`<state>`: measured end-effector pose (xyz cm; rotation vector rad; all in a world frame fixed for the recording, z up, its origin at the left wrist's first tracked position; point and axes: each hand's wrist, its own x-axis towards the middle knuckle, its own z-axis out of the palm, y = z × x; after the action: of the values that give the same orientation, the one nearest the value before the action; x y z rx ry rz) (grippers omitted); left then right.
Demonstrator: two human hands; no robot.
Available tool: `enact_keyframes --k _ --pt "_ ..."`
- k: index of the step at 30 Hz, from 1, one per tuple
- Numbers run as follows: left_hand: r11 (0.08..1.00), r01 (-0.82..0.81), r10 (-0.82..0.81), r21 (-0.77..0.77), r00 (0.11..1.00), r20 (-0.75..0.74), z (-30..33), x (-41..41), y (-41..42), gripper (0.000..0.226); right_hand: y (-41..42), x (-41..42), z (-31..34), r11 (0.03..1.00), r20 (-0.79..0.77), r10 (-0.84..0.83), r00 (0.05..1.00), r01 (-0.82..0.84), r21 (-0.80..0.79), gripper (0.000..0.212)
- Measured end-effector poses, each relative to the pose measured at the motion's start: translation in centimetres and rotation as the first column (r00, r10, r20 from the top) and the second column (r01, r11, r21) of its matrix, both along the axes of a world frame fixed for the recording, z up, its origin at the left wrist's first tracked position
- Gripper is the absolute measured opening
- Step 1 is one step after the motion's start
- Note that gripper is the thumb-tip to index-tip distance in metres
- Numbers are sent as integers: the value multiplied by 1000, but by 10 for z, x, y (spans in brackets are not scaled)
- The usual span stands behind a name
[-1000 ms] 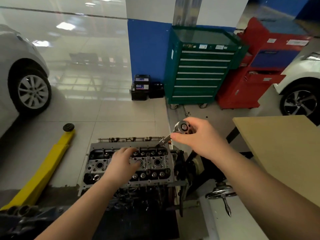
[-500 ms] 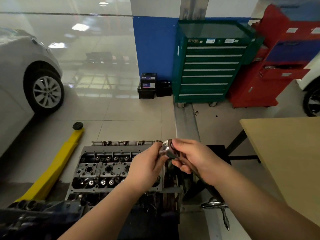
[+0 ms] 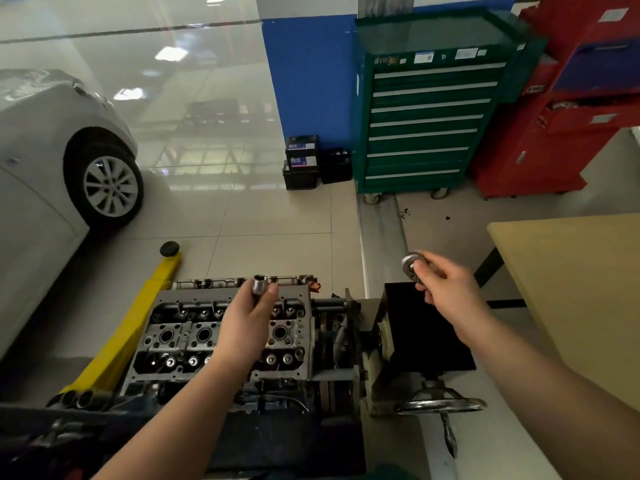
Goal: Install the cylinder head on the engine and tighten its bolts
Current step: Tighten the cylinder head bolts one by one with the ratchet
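Head view showed the cylinder head already seated on the engine, which sat in a stand beside a wooden worktop; its valve gear and plug wells faced up.

The main risk, as I judged it, was the socket. It was off the ratchet and was pinched only at its lower part, directly above the open wells of the head. A slip of the thumb could have dropped it into a well or down among the engine parts, where it would be awkward to fetch out. A second risk lay in refitting: if the socket were not pushed fully home on the drive, it could come off the bolt under load and round the bolt head. Whether any bolts were already tight could not be told from this view.

The left hand was curled, thumb and fingers pinching the socket upright over the far side of the head, not touching the casting. The right hand was closed round the ratchet, with only the round head of the tool showing above the fingers, held well to the right, over a black box on the stand.
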<state>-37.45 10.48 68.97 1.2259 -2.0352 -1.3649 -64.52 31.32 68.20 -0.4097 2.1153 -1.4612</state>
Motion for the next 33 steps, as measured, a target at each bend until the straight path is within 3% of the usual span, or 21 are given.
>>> enact_keyframes --k 4,8,14,17,21,24,26,28,31,33 --pt "990 -32 42 138 996 -78 0 4 7 31 -1 -9 -83 924 -176 156 972 -80 373 50" --pt "991 41 -34 125 998 -57 3 5 14 30 5 -8 -125 808 -308 359 881 -127 576 59" --pt "986 28 -20 162 999 -51 5 4 7 27 3 -5 -147 691 -398 486 778 -64 720 62" --pt "987 31 -21 155 997 -69 4 4 0 28 1 -1 -143 616 -389 562 730 -55 785 77" --pt "988 59 -42 142 992 -117 6 4 -7 37 4 3 -140 612 -360 541 760 -62 788 86" --pt "970 115 -74 213 978 -194 16 4 -19 40 0 7 -134 627 -379 519 766 -40 778 66" --pt "943 188 -94 275 943 -319 27 2 -32 50 -11 11 -122 694 -416 448 791 -15 720 52" --pt "914 221 -59 341 903 -427 36 -5 -45 59 -30 18 -103 768 -450 404 796 -29 639 41" --pt "883 253 -19 395 861 -509 41 -21 -55 47 -69 35 -61 902 -488 321 811 -105 418 30" --pt "873 290 -51 391 854 -518 35 -33 -56 40 -97 52 -26 949 -422 293 858 -208 237 28"
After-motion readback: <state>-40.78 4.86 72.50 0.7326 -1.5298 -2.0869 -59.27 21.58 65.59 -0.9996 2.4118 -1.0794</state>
